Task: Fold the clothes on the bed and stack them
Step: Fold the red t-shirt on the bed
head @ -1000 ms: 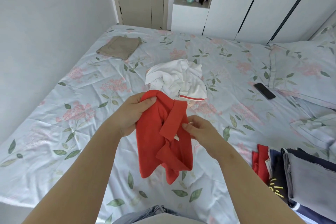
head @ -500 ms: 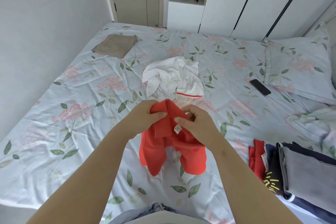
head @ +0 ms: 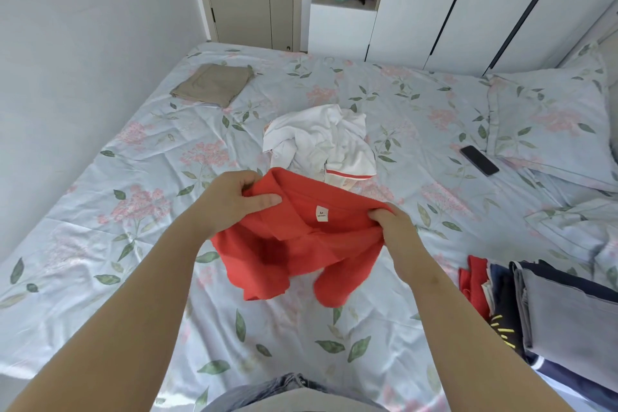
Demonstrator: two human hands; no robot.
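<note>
Both hands pinch the red polo shirt (head: 301, 244) at its neckline, left hand (head: 230, 201) and right hand (head: 394, 227) either side of the size tag (head: 321, 213) (shirt hanging bunched below). Slide each pinch outward to the shoulders, then lay it flat on the bed (head: 100, 244).

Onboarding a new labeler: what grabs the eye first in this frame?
The red shirt dominates, held up at center above the floral bed sheet by the left hand and right hand, each with a grip on its collar edge. Just behind it lies a crumpled white shirt. A stack of folded dark clothes sits at the right edge.
</note>
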